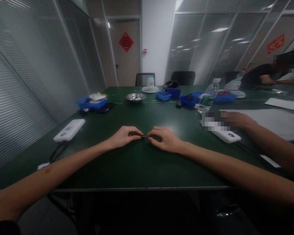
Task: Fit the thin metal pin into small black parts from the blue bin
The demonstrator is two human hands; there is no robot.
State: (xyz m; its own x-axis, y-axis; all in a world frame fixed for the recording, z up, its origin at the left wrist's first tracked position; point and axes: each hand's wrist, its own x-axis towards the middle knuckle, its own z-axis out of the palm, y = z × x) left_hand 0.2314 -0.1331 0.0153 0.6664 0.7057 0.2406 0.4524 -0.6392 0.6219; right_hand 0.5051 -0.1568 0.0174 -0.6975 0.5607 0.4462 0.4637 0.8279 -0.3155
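My left hand (124, 136) and my right hand (164, 139) rest on the dark green table (142, 163), fingertips almost meeting at its middle. Both are pinched closed on a small thin dark object (145, 137) that spans the gap between them; I cannot make out what it is. My forearms stretch in from the lower left and lower right.
A white power bank (69, 130) with a cable lies left. Another person's hand (232, 120) rests on a second white device (226, 134) at right, beside a water bottle (208, 98). Blue bins (91, 102), a metal bowl (135, 97) and white paper sheets (279, 122) sit farther back.
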